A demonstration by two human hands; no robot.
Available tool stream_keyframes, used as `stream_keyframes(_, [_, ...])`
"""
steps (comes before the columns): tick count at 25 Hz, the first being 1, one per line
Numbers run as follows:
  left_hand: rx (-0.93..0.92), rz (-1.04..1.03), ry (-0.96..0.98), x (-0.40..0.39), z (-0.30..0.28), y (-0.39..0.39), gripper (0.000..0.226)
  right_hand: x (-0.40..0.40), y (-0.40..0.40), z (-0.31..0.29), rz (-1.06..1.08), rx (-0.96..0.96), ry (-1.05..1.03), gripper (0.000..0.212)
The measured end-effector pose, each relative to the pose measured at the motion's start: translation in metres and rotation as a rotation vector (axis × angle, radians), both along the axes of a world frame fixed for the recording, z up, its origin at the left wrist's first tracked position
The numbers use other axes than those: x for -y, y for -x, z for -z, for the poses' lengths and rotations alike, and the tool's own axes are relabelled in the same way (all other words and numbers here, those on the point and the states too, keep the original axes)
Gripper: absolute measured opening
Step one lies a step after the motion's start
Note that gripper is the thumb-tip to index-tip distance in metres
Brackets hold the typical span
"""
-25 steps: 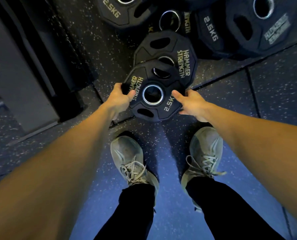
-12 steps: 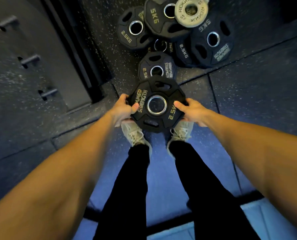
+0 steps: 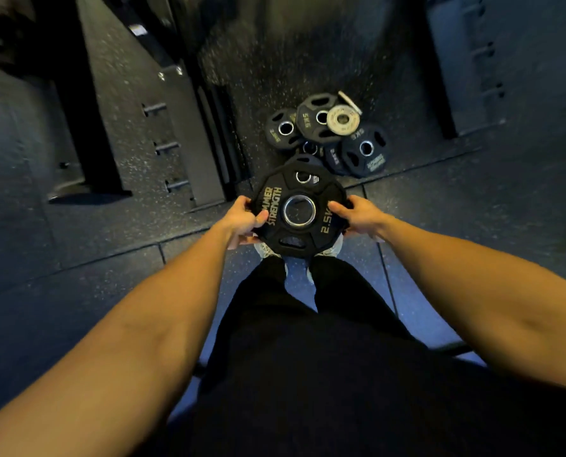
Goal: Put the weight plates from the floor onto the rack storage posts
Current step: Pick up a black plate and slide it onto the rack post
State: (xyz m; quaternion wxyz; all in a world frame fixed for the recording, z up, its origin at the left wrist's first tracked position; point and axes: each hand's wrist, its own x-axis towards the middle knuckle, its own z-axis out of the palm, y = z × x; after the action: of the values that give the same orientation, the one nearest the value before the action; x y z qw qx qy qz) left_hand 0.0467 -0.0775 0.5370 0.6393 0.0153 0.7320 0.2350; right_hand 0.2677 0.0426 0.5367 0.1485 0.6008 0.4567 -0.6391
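Note:
I hold a black 2.5 kg weight plate (image 3: 295, 222) flat in the air above my feet. My left hand (image 3: 243, 221) grips its left rim and my right hand (image 3: 354, 217) grips its right rim. Its steel centre ring faces up. On the floor beyond lies a pile of several black plates (image 3: 364, 150), with a small pale plate (image 3: 342, 119) on top. One more black plate (image 3: 303, 176) shows partly behind the held one. Short storage posts (image 3: 166, 147) stick out of the rack upright to my left.
The rack's dark base and upright (image 3: 87, 127) stand at left on the speckled rubber floor. A second dark upright (image 3: 473, 67) stands at the far right. My legs and shoes (image 3: 268, 249) are right below the plate.
The plate has come up off the floor in both hands, and my view has risen. The pile now looks smaller and farther away, and more of the rack's posts show at left.

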Motion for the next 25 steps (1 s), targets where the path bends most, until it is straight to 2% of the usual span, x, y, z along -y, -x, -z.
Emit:
stream_keyframes(3, [-0.041,-0.107,-0.049,0.038,-0.048,-0.011,0.024,0.015,0.001,-0.049,-0.123,-0.044,-0.052,0.044])
stream_keyframes(6, [-0.129,-0.195,-0.052,0.08,-0.062,-0.029,0.029,0.031,0.003,-0.067,-0.291,-0.064,-0.102,0.036])
stream_keyframes(12, [-0.2,-0.633,-0.03,0.161,-0.074,-0.077,0.038,0.055,0.043,-0.087,-0.732,-0.07,-0.148,0.056])
stream_keyframes(14, [-0.201,-0.76,-0.023,0.19,-0.076,-0.084,0.033,0.074,0.061,-0.091,-0.84,-0.076,-0.158,0.061])
stream_keyframes(20, [-0.245,-0.958,-0.103,0.289,-0.081,-0.066,0.031,0.164,0.125,-0.092,-0.956,-0.131,-0.184,0.063])
stream_keyframes(25, [-0.361,-0.927,-0.096,0.392,-0.092,-0.011,0.029,0.262,0.184,-0.079,-0.949,-0.126,-0.122,0.069])
